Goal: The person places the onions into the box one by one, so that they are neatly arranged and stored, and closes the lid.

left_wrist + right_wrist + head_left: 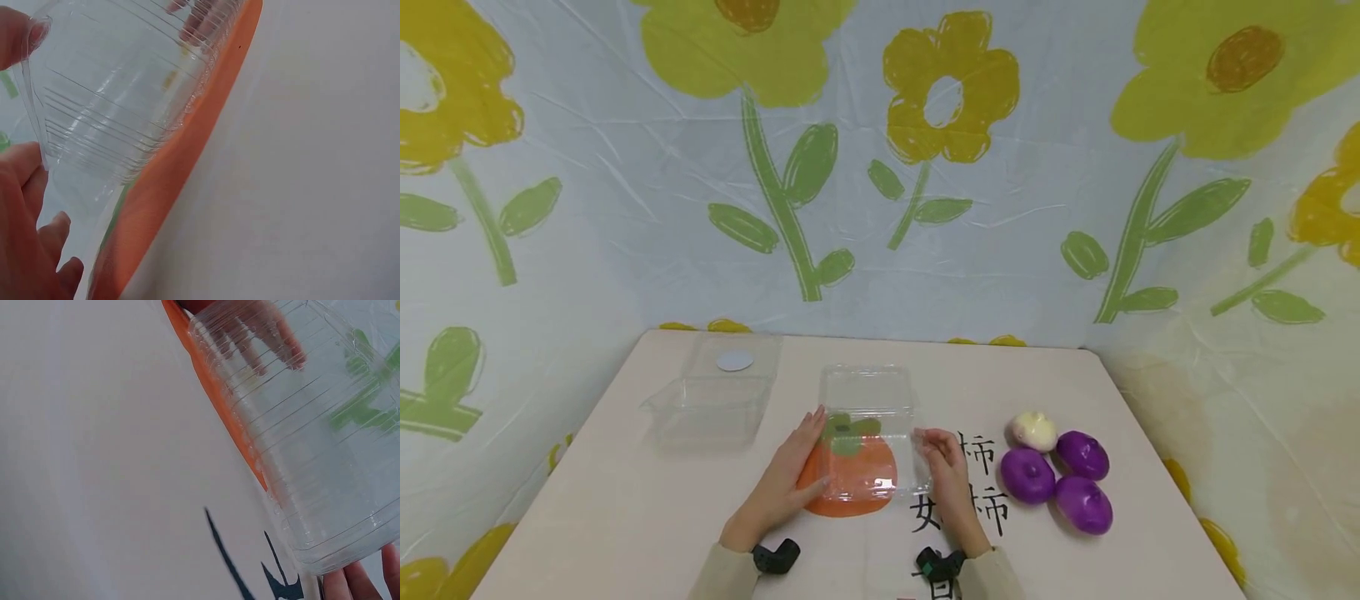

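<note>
two hands on a clear box over the printed persimmon

nearest the head camera, two sleeved wrists reach onto the tabletop (625,500). the left hand (790,487) lies along the left side of a clear plastic box (868,425), its fingers (28,181) nearly straight and touching the wall, the thumb against the rim; they do not curl round it. the right hand (947,475) meets the box's right side, its fingers (356,581) at the wall, but how firmly they hold cannot be told. the box stands at the middle of the tabletop, its lid open toward the back, over an orange persimmon print (850,483) with green leaves and black characters beside it. a second clear box (715,400), also open, sits well apart at the back left. right of the hands lie three purple onions (1060,479), close together, and a pale white one (1034,430) just behind them.
</note>
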